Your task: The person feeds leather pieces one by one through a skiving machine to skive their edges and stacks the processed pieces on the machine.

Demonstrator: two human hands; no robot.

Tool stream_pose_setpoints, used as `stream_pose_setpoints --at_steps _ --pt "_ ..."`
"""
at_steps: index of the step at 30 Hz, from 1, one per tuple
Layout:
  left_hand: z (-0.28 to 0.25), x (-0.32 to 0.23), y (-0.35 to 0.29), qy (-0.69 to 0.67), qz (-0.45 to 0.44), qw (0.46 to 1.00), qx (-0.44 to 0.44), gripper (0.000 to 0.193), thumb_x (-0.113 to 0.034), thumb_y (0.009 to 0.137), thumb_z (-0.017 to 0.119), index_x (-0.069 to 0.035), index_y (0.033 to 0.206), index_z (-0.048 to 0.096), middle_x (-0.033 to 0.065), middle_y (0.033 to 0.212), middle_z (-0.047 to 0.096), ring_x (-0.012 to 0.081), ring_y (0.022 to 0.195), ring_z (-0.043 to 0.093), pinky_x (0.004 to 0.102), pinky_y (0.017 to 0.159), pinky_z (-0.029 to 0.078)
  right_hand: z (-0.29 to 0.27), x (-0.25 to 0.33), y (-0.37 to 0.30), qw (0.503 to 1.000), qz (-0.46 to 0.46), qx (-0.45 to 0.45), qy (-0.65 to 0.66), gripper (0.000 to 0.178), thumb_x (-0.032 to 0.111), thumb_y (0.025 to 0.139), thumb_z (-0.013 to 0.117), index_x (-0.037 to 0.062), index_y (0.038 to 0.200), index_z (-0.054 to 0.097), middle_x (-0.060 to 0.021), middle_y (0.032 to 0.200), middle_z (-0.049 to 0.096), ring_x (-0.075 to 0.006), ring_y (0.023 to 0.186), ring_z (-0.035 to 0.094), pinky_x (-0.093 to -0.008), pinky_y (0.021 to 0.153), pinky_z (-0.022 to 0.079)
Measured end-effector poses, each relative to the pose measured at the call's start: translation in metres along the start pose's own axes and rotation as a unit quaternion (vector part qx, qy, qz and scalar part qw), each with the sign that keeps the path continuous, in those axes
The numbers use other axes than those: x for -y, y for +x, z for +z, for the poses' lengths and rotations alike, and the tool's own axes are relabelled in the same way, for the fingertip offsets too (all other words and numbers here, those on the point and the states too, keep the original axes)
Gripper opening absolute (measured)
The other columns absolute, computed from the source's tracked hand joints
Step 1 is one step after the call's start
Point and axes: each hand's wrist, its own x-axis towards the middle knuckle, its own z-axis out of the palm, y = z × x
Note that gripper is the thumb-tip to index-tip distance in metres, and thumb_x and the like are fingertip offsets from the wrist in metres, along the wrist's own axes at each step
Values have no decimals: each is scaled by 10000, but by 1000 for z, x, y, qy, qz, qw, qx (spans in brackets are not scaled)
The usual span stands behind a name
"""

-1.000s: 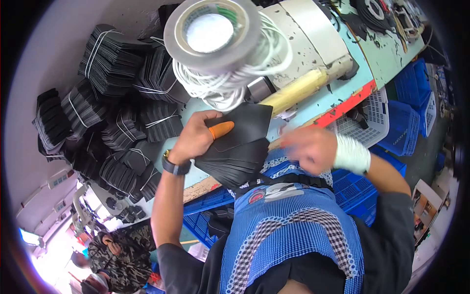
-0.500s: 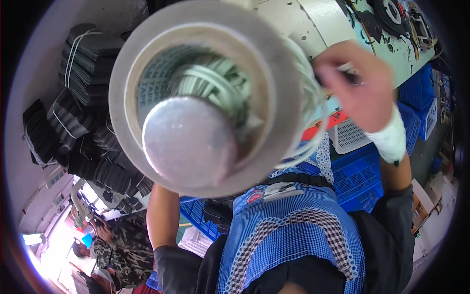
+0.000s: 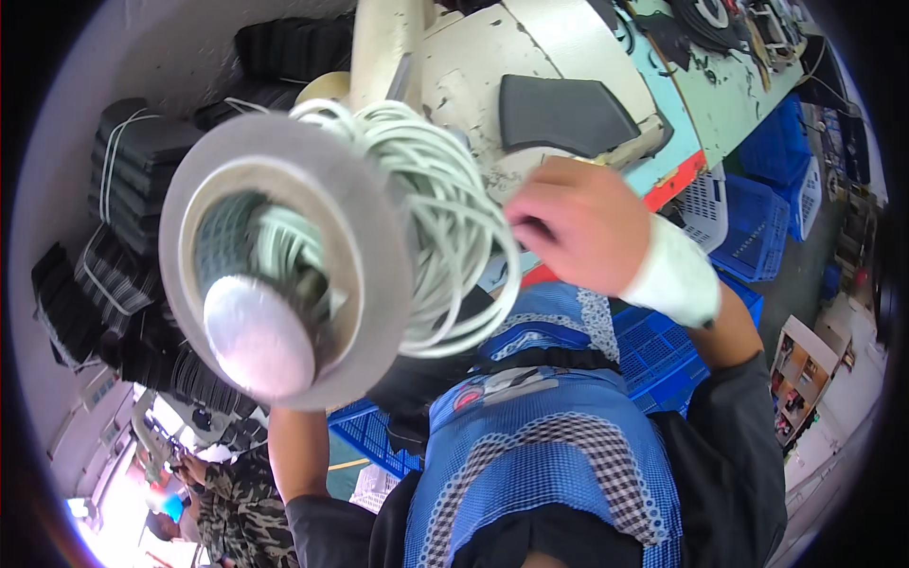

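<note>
Close in front hangs a wide grey ring-shaped piece (image 3: 374, 284), with a shiny rounded metal disc (image 3: 258, 333) inside its opening. Pale cord shows within it, and a large bundle of looped white cord (image 3: 450, 213) bulges out behind its right side. Beside those loops is my right hand (image 3: 582, 222), fingers curled inward; whatever they hold, if anything, is hidden. A white wrap (image 3: 674, 275) covers that wrist. My left forearm (image 3: 298, 450) rises behind the ring, which hides the left hand entirely. A dark grey curved panel (image 3: 565, 114) lies on the worktable (image 3: 473, 52).
Stacks of dark panels (image 3: 142, 180) tied with cord stand on the left. A cream post (image 3: 386, 47) rises behind the ring. Blue crates (image 3: 762, 241) and a white basket (image 3: 705, 208) sit below the table's right edge. Another person (image 3: 251, 511) in camouflage is at lower left.
The ring now appears smaller and further left, uncovering more white cord, the post and the dark panel. My right hand has moved left and down, closer to the cord loops.
</note>
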Motion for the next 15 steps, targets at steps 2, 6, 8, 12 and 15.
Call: stream_pose_setpoints --at_steps 2,6,8,12,15 --pt "-11 25 -14 -126 18 992 -15 363 -295 906 650 -57 1179 615 97 1042 638 191 958 586 341 864 444 -33 10 -13 983 11 -184 6 99 -29 760 698 14 845 672 -122 826 658 -240 737 645 -356 657 521" --pt "-16 10 -4 -92 3 996 15 338 -261 911 619 -63 1185 621 99 1036 643 203 975 585 334 877 438 -7 -32 -17 977 -65 -168 -110 118 -8 753 712 -2 863 670 -142 842 660 -284 725 639 -356 624 525" --pt "-12 -6 19 30 -19 997 68 326 -232 911 600 -64 1190 623 102 1042 649 209 1000 587 331 893 435 22 -24 -25 991 -65 -114 -9 259 125 743 743 18 966 667 -101 848 631 -265 806 623 -370 702 519" --pt "-10 -37 26 206 -91 964 140 315 -175 912 561 -65 1199 628 109 1056 662 222 1051 591 326 925 428 29 -1 11 999 -19 -24 -26 455 165 773 722 4 1171 574 -152 925 598 -327 902 587 -439 796 476" --pt "-11 -10 12 -109 -49 990 75 310 -123 908 534 -63 1193 640 123 1115 662 244 1123 570 306 1000 386 10 -16 -10 992 40 100 68 369 137 778 710 10 1111 615 -158 901 617 -336 867 600 -427 758 481"
